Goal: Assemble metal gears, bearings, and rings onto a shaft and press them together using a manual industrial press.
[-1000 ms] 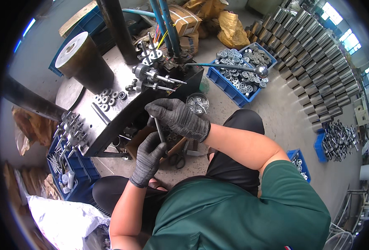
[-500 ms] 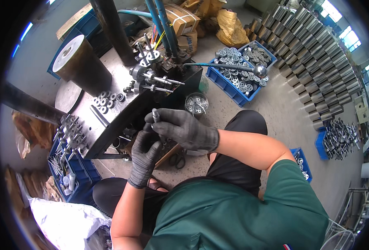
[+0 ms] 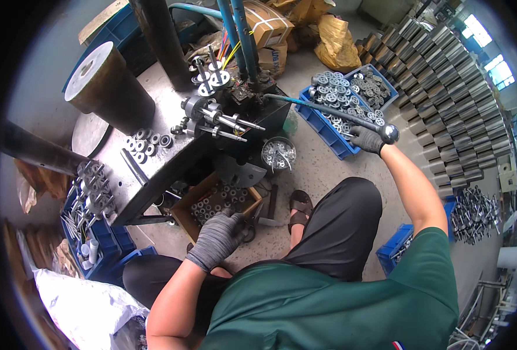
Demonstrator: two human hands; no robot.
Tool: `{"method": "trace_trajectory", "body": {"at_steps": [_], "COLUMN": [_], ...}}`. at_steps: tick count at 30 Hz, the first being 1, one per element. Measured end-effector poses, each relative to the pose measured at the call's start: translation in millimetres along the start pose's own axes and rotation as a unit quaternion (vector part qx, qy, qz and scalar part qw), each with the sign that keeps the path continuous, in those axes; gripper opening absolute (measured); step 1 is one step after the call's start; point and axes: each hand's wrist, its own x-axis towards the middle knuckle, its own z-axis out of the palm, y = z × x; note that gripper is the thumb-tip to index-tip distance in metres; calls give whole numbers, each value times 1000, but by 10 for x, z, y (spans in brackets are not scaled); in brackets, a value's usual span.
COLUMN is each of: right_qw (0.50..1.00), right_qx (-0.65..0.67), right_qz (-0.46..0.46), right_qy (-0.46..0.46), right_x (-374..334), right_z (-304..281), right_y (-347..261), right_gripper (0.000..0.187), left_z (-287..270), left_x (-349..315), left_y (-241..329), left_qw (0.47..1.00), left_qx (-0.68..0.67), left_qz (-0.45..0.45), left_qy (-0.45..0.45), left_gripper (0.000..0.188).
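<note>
My right hand (image 3: 367,140), in a dark grey knitted glove, reaches out to the near right edge of a blue bin (image 3: 327,135) of round, spoked metal discs (image 3: 335,88). Its fingers are curled, and a small shiny metal end shows at their tips; what it belongs to is unclear. Just beside this hand is the steel ball (image 3: 389,134) of a long lever (image 3: 328,109). My left hand (image 3: 218,238), gloved too, is closed in front of a wooden box (image 3: 183,217) of small metal rings (image 3: 209,207). Its fingertips are mostly hidden, so any held thing cannot be made out.
On the steel bench (image 3: 165,111) at left stand a heavy metal cylinder (image 3: 104,87), bearing rings (image 3: 147,143) and shafts with rotors (image 3: 209,114). A round tin (image 3: 279,153) sits on the floor. Stacked metal sleeves (image 3: 445,99) line the right side.
My right hand has left the metal pin-like piece held upright beside my left hand and swung far right to the blue bin; whether the piece went along is unclear. My left hand has moved slightly down and right.
</note>
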Motion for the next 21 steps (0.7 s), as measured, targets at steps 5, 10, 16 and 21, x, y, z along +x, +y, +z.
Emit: {"method": "trace_trajectory", "body": {"at_steps": [5, 10, 16, 21], "right_qw": [928, 981, 947, 910], "right_qx": [271, -170, -317, -413], "right_qz": [253, 96, 56, 38], "right_qy": [28, 12, 6, -17], "right_x": [483, 1187, 1747, 2175], "right_z": [86, -73, -169, -45], "right_y": [90, -127, -357, -294], "right_gripper": [38, 32, 27, 31], "left_z": [90, 206, 235, 309], "left_x": [103, 198, 281, 316], "left_y": [-106, -221, -300, -422], "left_qw": [997, 995, 991, 988], "left_qx": [28, 27, 10, 10], "left_qz": [-40, -45, -53, -52], "left_qy": [-63, -87, -125, -143], "left_gripper": [38, 38, 39, 43]}}
